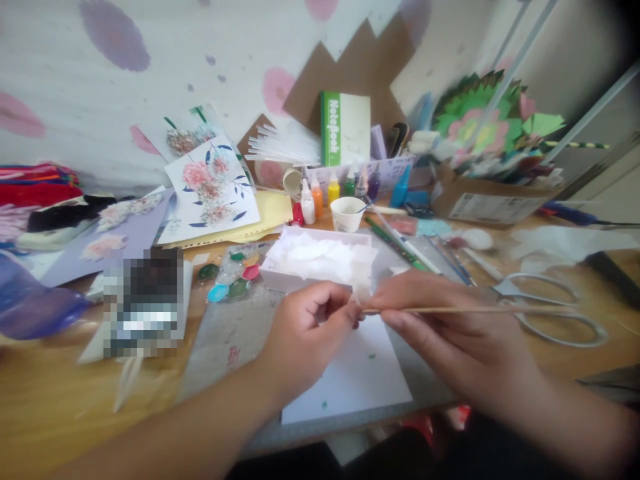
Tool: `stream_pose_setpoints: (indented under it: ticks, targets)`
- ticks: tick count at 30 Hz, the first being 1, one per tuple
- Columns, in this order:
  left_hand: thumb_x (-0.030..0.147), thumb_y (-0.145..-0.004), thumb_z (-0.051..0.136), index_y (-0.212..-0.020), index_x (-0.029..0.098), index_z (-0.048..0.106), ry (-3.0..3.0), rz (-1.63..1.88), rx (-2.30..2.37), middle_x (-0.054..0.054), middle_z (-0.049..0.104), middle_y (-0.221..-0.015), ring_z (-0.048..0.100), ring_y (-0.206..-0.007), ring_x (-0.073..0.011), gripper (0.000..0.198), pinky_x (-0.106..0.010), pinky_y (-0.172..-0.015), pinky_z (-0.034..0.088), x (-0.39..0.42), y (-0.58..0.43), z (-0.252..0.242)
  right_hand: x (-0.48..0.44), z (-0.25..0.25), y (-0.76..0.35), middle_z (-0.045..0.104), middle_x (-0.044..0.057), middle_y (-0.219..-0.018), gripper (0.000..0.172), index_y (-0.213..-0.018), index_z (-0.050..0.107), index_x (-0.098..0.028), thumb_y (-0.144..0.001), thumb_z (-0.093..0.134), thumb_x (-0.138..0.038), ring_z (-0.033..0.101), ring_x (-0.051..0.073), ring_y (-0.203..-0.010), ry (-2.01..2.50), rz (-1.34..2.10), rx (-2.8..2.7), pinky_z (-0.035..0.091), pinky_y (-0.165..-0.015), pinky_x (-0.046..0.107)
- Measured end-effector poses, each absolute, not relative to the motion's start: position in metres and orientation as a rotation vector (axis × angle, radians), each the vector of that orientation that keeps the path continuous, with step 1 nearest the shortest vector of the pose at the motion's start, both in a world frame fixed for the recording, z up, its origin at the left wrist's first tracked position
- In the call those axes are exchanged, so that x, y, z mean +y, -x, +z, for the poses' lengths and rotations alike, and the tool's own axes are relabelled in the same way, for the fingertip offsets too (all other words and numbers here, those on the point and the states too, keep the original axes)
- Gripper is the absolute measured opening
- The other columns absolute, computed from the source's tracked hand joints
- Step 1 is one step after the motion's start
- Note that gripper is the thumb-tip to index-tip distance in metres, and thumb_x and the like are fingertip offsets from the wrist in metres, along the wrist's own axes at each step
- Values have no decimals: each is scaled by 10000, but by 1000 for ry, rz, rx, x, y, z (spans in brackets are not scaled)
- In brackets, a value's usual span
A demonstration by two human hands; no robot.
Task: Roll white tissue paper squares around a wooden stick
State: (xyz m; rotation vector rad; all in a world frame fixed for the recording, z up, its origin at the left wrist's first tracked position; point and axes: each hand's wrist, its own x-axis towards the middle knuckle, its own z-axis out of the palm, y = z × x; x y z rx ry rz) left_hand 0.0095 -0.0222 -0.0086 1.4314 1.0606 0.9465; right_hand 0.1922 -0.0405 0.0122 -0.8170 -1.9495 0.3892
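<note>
Spotted wall covering (210, 40) backs a wooden desk (40, 407), where, above the near edge, the right hand (450, 327) pinches a thin stick (470, 309) and the left hand (310, 327) closes thumb and fingers on its inner end. Beneath lies a white sheet (345, 393); a tissue-filled box (295, 279) sits just beyond, and scissors (506, 287) lie rightward, partly crossed by the stick in view. Slim, straight and tan, it meets a blurred white scrap (361, 291) at the fingertips.

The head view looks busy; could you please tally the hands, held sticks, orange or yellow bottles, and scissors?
Bare left hand, bare right hand: 2
Thin tan stick: 1
Orange plastic bottle, yellow plastic bottle: 2
Silver-handled scissors: 1
Total: 6
</note>
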Motion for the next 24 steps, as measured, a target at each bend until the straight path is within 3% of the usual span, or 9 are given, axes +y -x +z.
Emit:
stream_pose_setpoints:
  ticks: [6, 11, 13, 16, 18, 20, 24]
  targets:
    - [253, -810, 622, -651, 182, 623, -1471, 971, 1151, -9, 638, -620, 558, -609, -160, 175, -279, -574, 404, -17, -5, -8, -27, 9, -200, 770, 22, -798, 126, -853, 736, -232, -904, 637, -174, 723, 179, -740, 963, 422, -1867, 581, -645, 279]
    - [243, -813, 607, -623, 184, 584, -1394, 1034, 1116, 12, 581, -593, 512, -595, -143, 200, -272, -582, 390, -11, 0, -13, 4, -6, -214, 755, 11, -702, 180, -757, 730, -231, -910, 650, -285, 722, 166, -635, 1137, 656, -1591, 593, -555, 251]
    - [216, -804, 622, -599, 184, 561, -1355, 1086, 1053, -4, 635, -695, 531, -652, -148, 216, -278, -619, 397, -10, 0, -14, 13, -10, -214, 754, 12, -693, 206, -748, 710, -231, -916, 640, -327, 733, 174, -629, 1136, 667, -1571, 611, -562, 265]
    - [166, -775, 639, -550, 178, 530, -1264, 1144, 925, -53, 720, -994, 602, -935, -212, 250, -321, -799, 424, -10, 0, -14, 22, -11, -206, 765, 20, -727, 206, -743, 708, -218, -909, 640, -318, 740, 176, -647, 1151, 643, -1597, 612, -582, 270]
    - [143, -748, 638, -520, 177, 524, -1185, 1154, 865, -71, 730, -1088, 589, -1047, -247, 257, -363, -899, 408, -11, -1, -12, 25, -11, -200, 767, 25, -725, 182, -743, 719, -202, -890, 653, -287, 736, 175, -647, 1188, 615, -1622, 596, -579, 266]
    - [119, -709, 636, -496, 179, 527, -1129, 1169, 831, -71, 748, -1042, 600, -988, -238, 247, -372, -890, 415, -13, -1, -11, 28, -10, -197, 764, 27, -701, 162, -742, 728, -191, -868, 663, -269, 726, 182, -629, 1235, 571, -1642, 575, -572, 280]
    - [109, -690, 655, -492, 184, 586, -1112, 1221, 764, -22, 670, -711, 622, -795, -205, 223, -353, -808, 454, -12, -3, -10, 29, -8, -200, 780, 39, -780, 125, -736, 733, -205, -834, 665, -243, 727, 224, -736, 1286, 443, -1668, 556, -683, 351]
